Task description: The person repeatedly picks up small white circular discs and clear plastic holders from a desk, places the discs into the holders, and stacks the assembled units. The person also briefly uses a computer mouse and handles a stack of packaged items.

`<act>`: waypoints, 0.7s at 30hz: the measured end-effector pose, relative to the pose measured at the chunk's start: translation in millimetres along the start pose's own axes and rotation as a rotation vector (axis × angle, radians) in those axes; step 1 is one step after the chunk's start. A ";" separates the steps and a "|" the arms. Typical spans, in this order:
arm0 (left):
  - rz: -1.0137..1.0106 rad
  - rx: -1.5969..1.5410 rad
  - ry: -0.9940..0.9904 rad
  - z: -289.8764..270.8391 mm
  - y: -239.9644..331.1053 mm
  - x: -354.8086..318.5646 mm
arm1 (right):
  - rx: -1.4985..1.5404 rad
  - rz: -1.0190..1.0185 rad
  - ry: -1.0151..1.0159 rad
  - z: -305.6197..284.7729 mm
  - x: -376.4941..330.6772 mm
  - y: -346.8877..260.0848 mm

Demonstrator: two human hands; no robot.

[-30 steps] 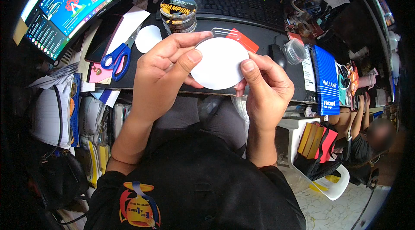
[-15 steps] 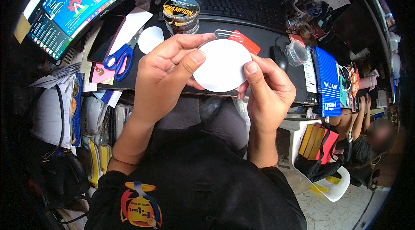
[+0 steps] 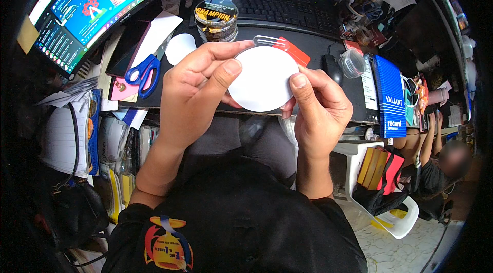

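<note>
A white round disc (image 3: 261,80) is held up over the desk's front edge, its blank face toward me. Behind its upper rim shows a clear plastic slotted loop (image 3: 268,41), like those on the medals. My left hand (image 3: 195,90) grips the disc's left side, thumb on the face and index finger reaching to the loop. On the other side, my right hand (image 3: 321,106) pinches the rim between thumb and fingers. Beyond the left hand stands a stack of round medals (image 3: 216,19), the top one black and gold. A loose white disc (image 3: 180,49) lies left of the stack.
Blue-handled scissors (image 3: 145,76) lie at left by a dark phone (image 3: 129,49). Behind the hands are a red piece (image 3: 294,53) and a keyboard (image 3: 287,11). A mouse (image 3: 333,69), clear round cases (image 3: 353,64) and a blue record book (image 3: 389,98) are at right. Another person (image 3: 431,170) sits far right.
Both hands keep the same grip on the disc. The disc's lower edge has tipped slightly downward; otherwise only the view has shifted a little.
</note>
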State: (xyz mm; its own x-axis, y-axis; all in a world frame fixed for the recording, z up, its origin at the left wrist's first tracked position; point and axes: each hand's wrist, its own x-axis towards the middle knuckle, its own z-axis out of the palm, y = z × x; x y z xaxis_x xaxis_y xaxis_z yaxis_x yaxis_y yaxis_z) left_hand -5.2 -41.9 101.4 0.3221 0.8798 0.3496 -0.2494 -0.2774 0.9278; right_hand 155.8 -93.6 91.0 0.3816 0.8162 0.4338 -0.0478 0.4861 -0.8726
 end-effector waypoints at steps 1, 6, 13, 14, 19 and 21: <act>-0.006 -0.004 0.007 0.1 0.2 -0.1 | 0.006 -0.001 -0.001 0.3 0.1 -0.3; -0.021 -0.003 0.008 -0.6 1.5 -0.9 | 0.068 0.051 -0.008 0.4 -0.1 -2.3; -0.030 0.000 0.013 -1.6 -0.4 -1.7 | 0.024 0.025 -0.003 0.5 0.6 1.5; -0.036 0.002 0.018 -1.8 -0.8 -2.0 | 0.008 0.019 0.000 0.5 0.6 2.2; -0.020 0.010 0.005 -3.2 -1.8 -1.7 | 0.032 0.035 -0.011 0.0 0.7 3.3; -0.021 0.008 0.008 -2.6 -1.8 -1.4 | 0.045 0.060 -0.010 -0.5 0.8 3.3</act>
State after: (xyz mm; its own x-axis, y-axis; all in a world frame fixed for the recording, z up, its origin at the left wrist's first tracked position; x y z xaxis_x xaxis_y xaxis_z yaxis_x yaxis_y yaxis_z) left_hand -7.6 -41.7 98.8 0.3195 0.8885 0.3294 -0.2352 -0.2624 0.9359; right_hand 156.4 -91.5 88.4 0.3676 0.8474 0.3831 -0.1121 0.4493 -0.8863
